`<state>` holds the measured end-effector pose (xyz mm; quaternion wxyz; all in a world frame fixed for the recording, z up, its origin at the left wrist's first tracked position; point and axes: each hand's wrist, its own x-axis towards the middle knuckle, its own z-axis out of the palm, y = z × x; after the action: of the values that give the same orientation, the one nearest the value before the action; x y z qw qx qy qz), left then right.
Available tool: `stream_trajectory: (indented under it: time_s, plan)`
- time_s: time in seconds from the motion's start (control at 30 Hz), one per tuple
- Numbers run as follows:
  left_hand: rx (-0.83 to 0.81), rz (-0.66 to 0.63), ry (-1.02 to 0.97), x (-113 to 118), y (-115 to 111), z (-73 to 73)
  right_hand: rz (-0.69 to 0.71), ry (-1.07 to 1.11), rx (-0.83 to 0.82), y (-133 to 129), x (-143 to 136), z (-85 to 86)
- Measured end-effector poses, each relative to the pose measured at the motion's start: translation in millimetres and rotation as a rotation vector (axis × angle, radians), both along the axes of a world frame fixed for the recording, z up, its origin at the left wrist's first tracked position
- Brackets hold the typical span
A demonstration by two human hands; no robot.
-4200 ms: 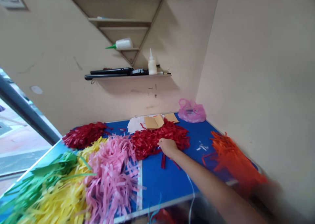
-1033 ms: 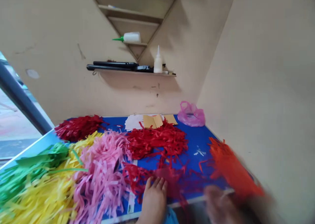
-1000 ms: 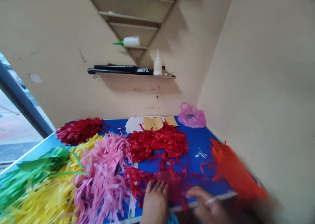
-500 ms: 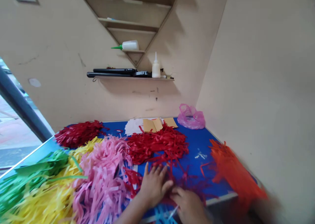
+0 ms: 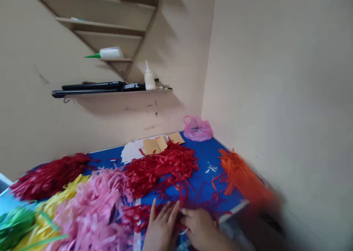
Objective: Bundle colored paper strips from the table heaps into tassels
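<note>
My left hand point(image 5: 161, 227) lies with its fingers stretched out over loose red strips point(image 5: 138, 214) at the front edge of the blue table. Close beside it, my right hand point(image 5: 201, 227) is closed, with its fingertips pressed together among the red strips. What it grips is hidden, though a small whitish bit shows under the fingers. Just beyond both hands is a heap of red paper-like strips point(image 5: 162, 168). To the left of my left hand spreads a pile of pink strips point(image 5: 93, 210).
Yellow strips point(image 5: 64, 197), green strips point(image 5: 16, 223) and dark red strips point(image 5: 55, 173) lie at the left. Orange strips point(image 5: 242, 177) hang over the right edge. Brown cards point(image 5: 151, 147) and a pink plastic bag point(image 5: 198, 128) are at the back. A shelf point(image 5: 121, 93) holds a white bottle point(image 5: 149, 80).
The view has swung to the right, so things appear further left. My left hand has drawn back towards me, its fingers closer together. My right hand stays beside it, still closed.
</note>
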<state>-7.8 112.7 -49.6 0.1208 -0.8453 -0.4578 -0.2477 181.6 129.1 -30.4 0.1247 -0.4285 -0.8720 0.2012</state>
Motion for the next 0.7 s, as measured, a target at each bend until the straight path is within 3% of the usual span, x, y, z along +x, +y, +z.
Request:
stream_trajectory:
  time_s: [0.13, 0.27, 0.3, 0.43, 0.47, 0.6, 0.7]
  plan:
    - [-0.022, 0.087, -0.149, -5, 0, -15.6, -0.033, 0.027, -0.083, -6, 5, 17.1]
    - [0.003, 0.093, -0.174, -9, -9, -26.1, 0.025, 0.102, -0.155, 16, 12, 22.9]
    - [0.03, 0.093, -0.195, -10, -11, -27.4, -0.023, 0.136, -0.153, 23, 15, 23.0]
    - [0.029, 0.095, -0.26, -10, -17, -25.4, -0.518, 0.286, 0.048, 33, 29, 24.0]
    - [-0.014, 0.104, -0.256, -9, -19, -23.4, -0.512, 0.307, 0.093, 27, 29, 24.2]
    - [-0.147, 0.181, -0.281, -1, -21, -16.2, -0.056, 0.163, 0.008, -2, 14, 19.7]
    - [-0.139, 0.238, -0.295, -7, -23, -13.6, -0.055, 0.073, -0.014, -5, 6, 9.9]
